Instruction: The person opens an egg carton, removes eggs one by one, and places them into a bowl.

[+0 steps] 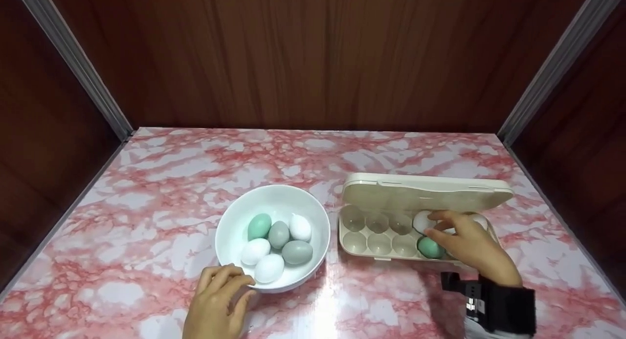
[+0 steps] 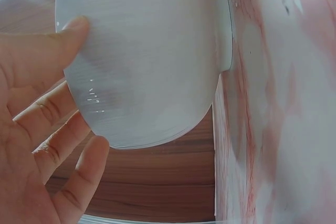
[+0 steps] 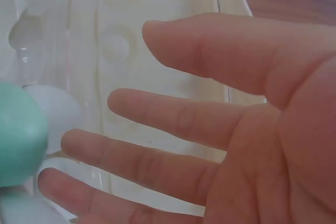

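My left hand (image 1: 215,300) pinches the near left rim of a white bowl (image 1: 225,221), thumb outside and fingertips over the edge. In the left wrist view the thumb lies against the bowl's outer wall (image 2: 147,61). The bowl holds several eggs: white, grey and one green egg (image 1: 259,226). My right hand (image 1: 469,241) is over the right end of a cream egg carton (image 1: 359,251), its fingertips by a white egg (image 1: 421,223) in the back row. A darker green egg (image 1: 430,247) sits in front of it. In the right wrist view the fingers (image 3: 147,169) are straight and spread, holding nothing.
The carton's lid (image 1: 425,182) stands raised at the back. Another white egg (image 1: 480,220) shows behind the right hand. Several carton cups on the left hold no egg. Dark wooden panels (image 1: 313,60) enclose the red-and-white marbled table (image 1: 161,192).
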The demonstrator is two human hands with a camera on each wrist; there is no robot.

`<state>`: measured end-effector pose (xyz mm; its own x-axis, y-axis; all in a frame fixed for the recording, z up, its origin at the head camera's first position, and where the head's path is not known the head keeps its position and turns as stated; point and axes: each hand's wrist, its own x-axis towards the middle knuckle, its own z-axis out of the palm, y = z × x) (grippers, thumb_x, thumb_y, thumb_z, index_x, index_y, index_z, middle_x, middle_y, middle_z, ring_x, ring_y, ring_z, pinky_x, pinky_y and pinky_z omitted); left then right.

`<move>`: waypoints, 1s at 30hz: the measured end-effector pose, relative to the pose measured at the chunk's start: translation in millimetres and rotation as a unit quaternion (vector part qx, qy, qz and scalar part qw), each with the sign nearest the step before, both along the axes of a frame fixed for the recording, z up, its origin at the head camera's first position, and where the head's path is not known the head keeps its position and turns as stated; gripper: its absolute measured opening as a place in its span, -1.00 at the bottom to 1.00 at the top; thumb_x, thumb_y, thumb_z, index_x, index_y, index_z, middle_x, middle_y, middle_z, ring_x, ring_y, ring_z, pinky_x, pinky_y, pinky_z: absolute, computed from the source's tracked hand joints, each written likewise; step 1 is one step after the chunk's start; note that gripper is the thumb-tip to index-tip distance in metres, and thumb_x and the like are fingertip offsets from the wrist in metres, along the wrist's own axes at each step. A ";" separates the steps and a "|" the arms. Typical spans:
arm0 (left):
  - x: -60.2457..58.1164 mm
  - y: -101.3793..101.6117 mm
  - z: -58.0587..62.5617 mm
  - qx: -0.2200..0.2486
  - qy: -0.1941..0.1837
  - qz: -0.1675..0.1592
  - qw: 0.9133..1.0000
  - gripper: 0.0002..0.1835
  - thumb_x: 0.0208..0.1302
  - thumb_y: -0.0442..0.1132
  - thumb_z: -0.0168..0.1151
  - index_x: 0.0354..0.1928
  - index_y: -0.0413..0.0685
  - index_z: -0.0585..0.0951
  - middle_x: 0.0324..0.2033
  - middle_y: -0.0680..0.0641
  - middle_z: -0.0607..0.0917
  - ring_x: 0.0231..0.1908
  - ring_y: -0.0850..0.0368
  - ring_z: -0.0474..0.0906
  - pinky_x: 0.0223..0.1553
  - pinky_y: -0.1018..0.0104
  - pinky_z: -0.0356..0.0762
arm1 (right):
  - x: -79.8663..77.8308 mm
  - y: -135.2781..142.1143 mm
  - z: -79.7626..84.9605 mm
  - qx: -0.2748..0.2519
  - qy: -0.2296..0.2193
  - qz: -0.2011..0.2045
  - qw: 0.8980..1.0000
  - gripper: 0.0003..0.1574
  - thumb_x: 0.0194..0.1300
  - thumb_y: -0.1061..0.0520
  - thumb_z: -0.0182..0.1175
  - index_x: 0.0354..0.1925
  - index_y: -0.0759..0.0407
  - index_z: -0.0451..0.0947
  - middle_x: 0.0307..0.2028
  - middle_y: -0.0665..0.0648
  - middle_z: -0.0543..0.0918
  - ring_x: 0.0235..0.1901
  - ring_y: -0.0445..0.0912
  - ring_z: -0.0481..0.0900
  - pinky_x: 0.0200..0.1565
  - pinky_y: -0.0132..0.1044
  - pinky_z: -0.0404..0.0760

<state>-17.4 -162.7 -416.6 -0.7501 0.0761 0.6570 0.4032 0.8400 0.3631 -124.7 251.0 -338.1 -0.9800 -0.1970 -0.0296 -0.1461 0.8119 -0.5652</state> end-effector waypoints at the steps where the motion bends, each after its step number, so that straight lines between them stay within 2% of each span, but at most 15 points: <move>1: -0.1 -0.1 -0.6 -0.001 0.002 -0.001 1.000 -0.73 -0.16 -0.34 0.58 -0.35 0.05 0.72 -0.22 0.06 0.69 -0.13 0.13 0.45 -0.20 0.24 0.66 | 0.7 -1.1 -0.7 -0.003 -0.007 0.000 1.000 -0.44 0.41 -0.02 0.19 0.20 0.33 0.49 -0.04 0.38 0.69 -0.04 0.21 0.66 -0.08 0.00 0.66; 6: 0.1 -1.1 -2.8 -0.002 0.002 0.001 1.000 -0.71 -0.20 -0.36 0.59 -0.36 0.04 0.72 -0.23 0.04 0.69 -0.12 0.13 0.44 -0.21 0.25 0.65 | 0.2 -3.3 -4.1 -0.008 -0.040 0.002 0.999 -0.39 0.42 -0.01 0.18 0.21 0.43 0.44 -0.07 0.38 0.68 -0.07 0.13 0.65 -0.09 -0.02 0.66; 9: -0.2 -1.8 -3.1 -0.002 0.005 0.000 1.000 -0.70 -0.22 -0.37 0.60 -0.36 0.04 0.73 -0.24 0.04 0.69 -0.13 0.13 0.44 -0.22 0.26 0.65 | -0.7 -4.4 -5.2 -0.003 -0.045 0.001 0.999 -0.43 0.40 0.02 0.19 0.15 0.46 0.49 -0.10 0.34 0.68 -0.10 0.10 0.65 -0.11 -0.03 0.65; 11: -0.7 -2.2 -3.4 -0.004 0.012 -0.003 1.000 -0.69 -0.22 -0.38 0.60 -0.37 0.03 0.72 -0.24 0.03 0.69 -0.13 0.13 0.44 -0.23 0.26 0.64 | -1.3 -6.6 -5.2 0.004 -0.048 -0.003 0.999 -0.59 0.38 0.03 0.21 -0.07 0.40 0.58 -0.22 0.25 0.66 -0.22 0.03 0.61 -0.21 -0.11 0.60; 13: -1.4 -2.3 -3.4 -0.006 0.019 -0.007 1.000 -0.69 -0.23 -0.37 0.59 -0.36 0.02 0.72 -0.25 0.03 0.69 -0.14 0.14 0.44 -0.23 0.24 0.64 | -2.0 -9.3 -5.2 0.012 -0.051 -0.007 0.999 -0.72 0.33 0.06 0.23 -0.32 0.30 0.56 -0.36 0.14 0.55 -0.35 -0.05 0.51 -0.33 -0.20 0.50; 16: -2.0 -2.7 -4.1 -0.008 0.030 -0.015 0.999 -0.69 -0.24 -0.38 0.58 -0.36 0.02 0.72 -0.25 0.03 0.68 -0.14 0.14 0.43 -0.22 0.29 0.61 | -2.4 -14.2 -5.8 0.027 -0.060 -0.023 0.998 -0.72 0.26 0.06 0.26 -0.49 0.14 0.44 -0.47 0.02 0.33 -0.45 -0.10 0.31 -0.41 -0.29 0.28; 19: -2.0 -3.1 -4.8 -0.006 0.033 -0.020 0.999 -0.68 -0.25 -0.39 0.58 -0.36 0.01 0.72 -0.25 0.03 0.68 -0.14 0.14 0.42 -0.15 0.43 0.54 | -2.0 -18.9 -7.1 0.047 -0.059 -0.036 0.997 -0.76 0.22 0.06 0.27 -0.48 0.13 0.49 -0.52 0.00 0.29 -0.48 -0.10 0.29 -0.45 -0.29 0.25; 24: -2.5 -2.9 -4.8 -0.003 0.035 -0.021 0.999 -0.69 -0.24 -0.38 0.59 -0.37 0.02 0.72 -0.26 0.04 0.68 -0.15 0.15 0.43 -0.06 0.57 0.43 | -2.5 -24.2 -9.0 0.087 -0.041 -0.043 0.994 -0.81 0.14 0.10 0.29 -0.49 0.14 0.51 -0.51 0.07 0.44 -0.46 -0.06 0.40 -0.43 -0.25 0.35; 27: -3.0 -3.0 -4.4 -0.006 0.033 -0.018 0.999 -0.69 -0.23 -0.37 0.59 -0.36 0.03 0.72 -0.26 0.04 0.68 -0.14 0.14 0.44 -0.06 0.53 0.45 | -3.2 -25.1 -10.9 0.105 -0.035 -0.043 0.993 -0.83 0.07 0.12 0.32 -0.43 0.19 0.56 -0.40 0.16 0.55 -0.40 0.01 0.47 -0.36 -0.10 0.50; 30: -3.0 -3.8 -4.3 -0.006 0.028 -0.016 0.999 -0.68 -0.24 -0.37 0.60 -0.36 0.05 0.72 -0.25 0.05 0.68 -0.14 0.15 0.43 -0.06 0.54 0.44 | -3.3 -26.7 -12.5 0.114 -0.032 -0.045 0.992 -0.73 0.00 0.12 0.36 -0.32 0.24 0.61 -0.29 0.25 0.57 -0.36 0.09 0.52 -0.30 0.05 0.56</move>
